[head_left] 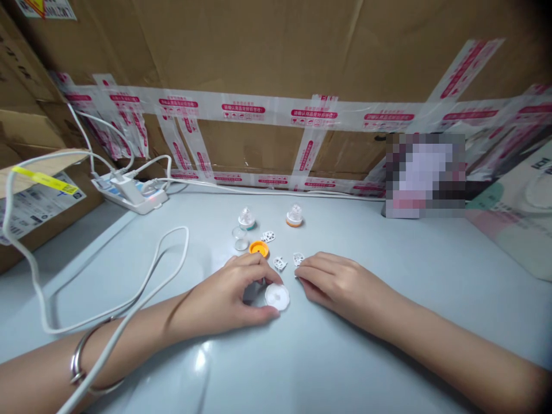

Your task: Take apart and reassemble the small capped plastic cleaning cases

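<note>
I am pinching a white disc [277, 297] between the thumb and fingers of my left hand [241, 290], low over the middle of the bench [336, 356]. My right hand [342, 282] is hovering or resting just to the disc's right; its fingers are pressing together, and I cannot tell whether they are pinching anything. Their tips are reaching beside a white openwork piece [298, 259]. A second openwork piece [280, 263] is lying between my hands, and a third one [268, 236] is lying farther back, near an orange cap [259, 248] that is sitting just beyond my left fingers. Two clear rings [241, 244] are lying left of the cap. Behind these, a teal-based dome [246, 219] is standing on the left and an orange-based dome [294, 216] on the right, well apart. A white power strip [144, 202] is sitting at the back left.
</note>
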The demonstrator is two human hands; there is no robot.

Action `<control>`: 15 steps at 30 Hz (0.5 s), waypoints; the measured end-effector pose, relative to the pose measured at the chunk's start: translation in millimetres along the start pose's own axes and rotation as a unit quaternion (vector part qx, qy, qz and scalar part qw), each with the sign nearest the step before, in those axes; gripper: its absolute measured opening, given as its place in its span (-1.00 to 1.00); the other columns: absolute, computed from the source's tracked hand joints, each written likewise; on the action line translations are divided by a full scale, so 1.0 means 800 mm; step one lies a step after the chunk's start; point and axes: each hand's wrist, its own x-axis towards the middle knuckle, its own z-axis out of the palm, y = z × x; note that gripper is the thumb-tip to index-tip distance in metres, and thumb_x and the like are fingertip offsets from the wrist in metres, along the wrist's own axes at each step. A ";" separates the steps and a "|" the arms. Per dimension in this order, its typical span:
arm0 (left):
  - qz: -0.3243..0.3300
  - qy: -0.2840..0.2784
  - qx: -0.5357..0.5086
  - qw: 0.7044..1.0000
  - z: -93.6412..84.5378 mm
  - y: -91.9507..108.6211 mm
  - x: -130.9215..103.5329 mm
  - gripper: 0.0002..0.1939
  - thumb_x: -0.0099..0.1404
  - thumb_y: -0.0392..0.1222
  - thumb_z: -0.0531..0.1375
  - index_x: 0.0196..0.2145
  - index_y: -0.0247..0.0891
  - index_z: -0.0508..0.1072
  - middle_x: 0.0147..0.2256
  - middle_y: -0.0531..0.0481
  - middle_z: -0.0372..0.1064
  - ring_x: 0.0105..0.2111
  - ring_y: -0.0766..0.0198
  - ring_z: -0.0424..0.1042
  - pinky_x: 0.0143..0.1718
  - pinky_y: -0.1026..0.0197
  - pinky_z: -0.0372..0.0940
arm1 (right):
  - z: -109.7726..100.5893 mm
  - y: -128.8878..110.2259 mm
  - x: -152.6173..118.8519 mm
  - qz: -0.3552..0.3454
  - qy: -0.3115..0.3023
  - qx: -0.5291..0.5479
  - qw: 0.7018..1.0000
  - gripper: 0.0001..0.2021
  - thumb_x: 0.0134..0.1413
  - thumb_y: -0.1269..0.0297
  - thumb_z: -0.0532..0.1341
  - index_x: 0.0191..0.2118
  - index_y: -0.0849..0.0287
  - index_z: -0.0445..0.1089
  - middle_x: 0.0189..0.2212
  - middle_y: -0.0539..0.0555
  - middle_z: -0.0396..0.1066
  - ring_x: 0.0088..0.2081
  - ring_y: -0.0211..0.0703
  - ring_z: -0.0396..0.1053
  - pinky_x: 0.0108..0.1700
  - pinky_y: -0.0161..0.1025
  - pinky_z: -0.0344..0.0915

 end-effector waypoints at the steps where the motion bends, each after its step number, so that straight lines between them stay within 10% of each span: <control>1: 0.002 0.000 0.000 1.000 0.000 0.000 0.000 -0.72 0.14 -0.16 0.24 -0.16 -0.20 0.40 -0.26 0.00 0.30 -0.17 0.21 0.26 -0.08 0.19 0.16 | 0.001 -0.001 0.000 0.011 0.015 0.027 0.999 -0.84 0.13 0.50 0.08 -0.32 0.25 0.41 -0.46 0.10 0.45 -0.39 -0.17 0.39 -0.33 -0.26 0.33; 15: 0.026 -0.005 -0.011 1.000 -0.001 -0.003 0.000 -0.72 0.16 -0.19 0.24 -0.14 -0.19 0.39 -0.26 0.03 0.30 -0.18 0.24 0.27 -0.08 0.19 0.13 | 0.002 -0.018 -0.001 -0.115 0.045 0.031 0.992 -0.81 0.20 0.52 0.03 -0.25 0.36 0.40 -0.45 0.17 0.44 -0.36 -0.16 0.36 -0.33 -0.22 0.35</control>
